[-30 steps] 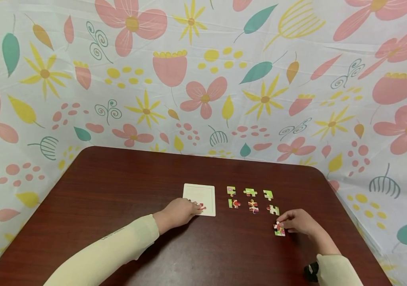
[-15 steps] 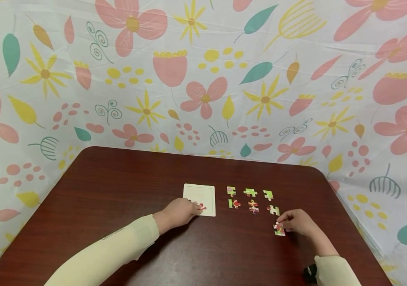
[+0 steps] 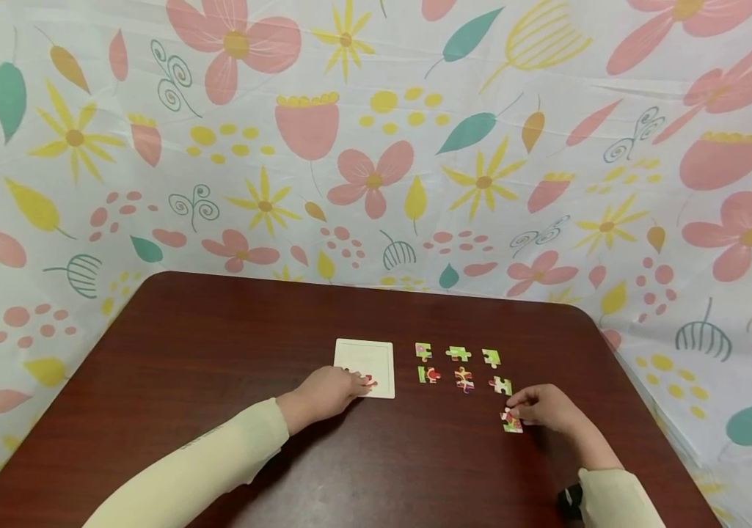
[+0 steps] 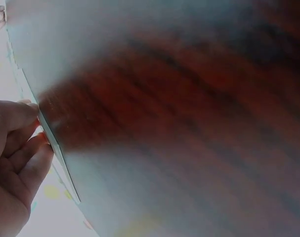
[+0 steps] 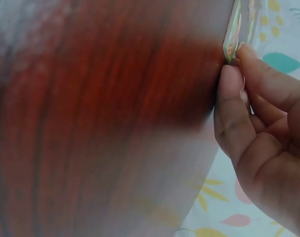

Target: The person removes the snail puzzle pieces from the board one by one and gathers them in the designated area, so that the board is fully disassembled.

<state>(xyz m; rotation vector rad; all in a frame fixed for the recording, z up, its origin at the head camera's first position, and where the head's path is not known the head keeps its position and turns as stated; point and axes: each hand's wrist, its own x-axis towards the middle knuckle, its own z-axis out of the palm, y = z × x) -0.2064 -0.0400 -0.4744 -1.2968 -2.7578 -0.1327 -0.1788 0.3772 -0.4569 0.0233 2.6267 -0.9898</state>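
Observation:
My left hand rests at the near left of a square cream puzzle tray. Its thumb and curled fingers pinch a red-patterned puzzle piece there, mostly hidden by the hand. In the left wrist view the thumb and fingertips meet the tray's near edge. Toward the right, my right hand pinches a red and green puzzle piece between thumb and fingers, low at the tabletop. The same piece appears edge-on at the fingertips in the right wrist view.
Two rows of loose puzzle pieces lie between the tray and my right hand, among them a green one and a red one. They rest on a dark brown table. Behind it hangs a flowered cloth.
The head view has turned slightly to the right. Both hands keep their places on the table, and the tray and puzzle pieces stay where they were.

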